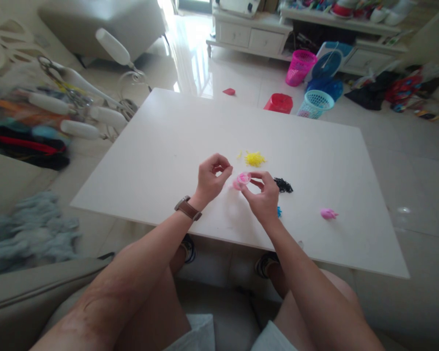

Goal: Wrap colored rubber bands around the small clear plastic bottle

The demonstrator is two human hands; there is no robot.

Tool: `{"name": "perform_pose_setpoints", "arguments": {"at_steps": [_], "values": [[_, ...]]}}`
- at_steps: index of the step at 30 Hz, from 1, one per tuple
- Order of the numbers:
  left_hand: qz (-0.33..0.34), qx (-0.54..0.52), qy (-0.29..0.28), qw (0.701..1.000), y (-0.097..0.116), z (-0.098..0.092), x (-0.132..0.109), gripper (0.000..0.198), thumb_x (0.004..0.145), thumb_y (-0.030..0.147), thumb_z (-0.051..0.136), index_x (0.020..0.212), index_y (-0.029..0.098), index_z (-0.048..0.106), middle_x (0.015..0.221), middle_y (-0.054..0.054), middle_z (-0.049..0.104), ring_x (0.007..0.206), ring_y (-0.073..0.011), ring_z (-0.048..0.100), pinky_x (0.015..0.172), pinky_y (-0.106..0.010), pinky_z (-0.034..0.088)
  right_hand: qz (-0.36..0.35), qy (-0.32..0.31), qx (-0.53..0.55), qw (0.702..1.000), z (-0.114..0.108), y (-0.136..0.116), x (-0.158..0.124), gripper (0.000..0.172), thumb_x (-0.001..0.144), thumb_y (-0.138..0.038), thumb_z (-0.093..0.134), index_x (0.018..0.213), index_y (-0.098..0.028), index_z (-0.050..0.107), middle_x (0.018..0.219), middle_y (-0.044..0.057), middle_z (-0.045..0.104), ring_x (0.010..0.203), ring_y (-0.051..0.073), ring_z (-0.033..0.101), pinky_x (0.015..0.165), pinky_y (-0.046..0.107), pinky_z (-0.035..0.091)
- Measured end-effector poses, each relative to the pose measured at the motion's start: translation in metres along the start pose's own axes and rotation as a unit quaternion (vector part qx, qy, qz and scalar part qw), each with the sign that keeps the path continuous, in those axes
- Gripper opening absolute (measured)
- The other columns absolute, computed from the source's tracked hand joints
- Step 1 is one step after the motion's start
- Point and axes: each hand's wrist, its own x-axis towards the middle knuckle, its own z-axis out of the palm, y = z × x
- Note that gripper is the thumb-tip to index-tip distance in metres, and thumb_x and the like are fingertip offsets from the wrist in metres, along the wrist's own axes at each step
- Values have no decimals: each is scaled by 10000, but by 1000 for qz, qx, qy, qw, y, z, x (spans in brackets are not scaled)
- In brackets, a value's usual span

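Observation:
Over the middle of a low white table point(161, 161), my right hand point(264, 199) pinches a small pink round piece point(242, 179) between thumb and fingertips. My left hand point(212, 176), with a brown watch on its wrist, is curled right beside it, fingertips pinched together; what they hold is too small to make out. A heap of tiny yellow bits point(255, 158) lies just beyond the hands. A heap of black bits point(283, 185) lies to the right. A bit of blue point(279, 211) shows under my right hand. A pink piece point(328, 213) lies further right.
On the floor past the table stand a red box point(279, 103), a pink basket point(300, 67), a light blue basket point(316, 103) and a white cabinet point(252, 34). A rack with white handles and scissors point(80, 105) is at the left. My knees are under the table's near edge.

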Motion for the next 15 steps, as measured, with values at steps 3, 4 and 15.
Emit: {"name": "perform_pose_setpoints", "arguments": {"at_steps": [3,4,15], "values": [[-34,87,51,994,-9,-15,13,44,830,185,616,816,195,575,765,5,622,715,-127,617,654,-249,529,-32,36,1,999,0,-5,0,227,859,-340,701,1050,-252,615,1048,32,684,1023,205,686,927,431,634],[-57,130,35,989,-14,-22,16,42,812,169,625,821,193,593,773,-1,630,731,-137,622,667,-257,526,-37,47,1,998,0,-6,0,233,860,-341,704,1057,-254,613,1053,34,683,1032,207,685,928,431,635],[-139,358,-248,889,-73,-33,-11,280,729,24,627,942,174,729,844,-48,674,737,-172,623,747,-291,505,-14,63,-13,998,-9,-1,3,231,859,-361,708,1036,-247,614,1046,35,685,1004,207,692,903,433,641]]}}
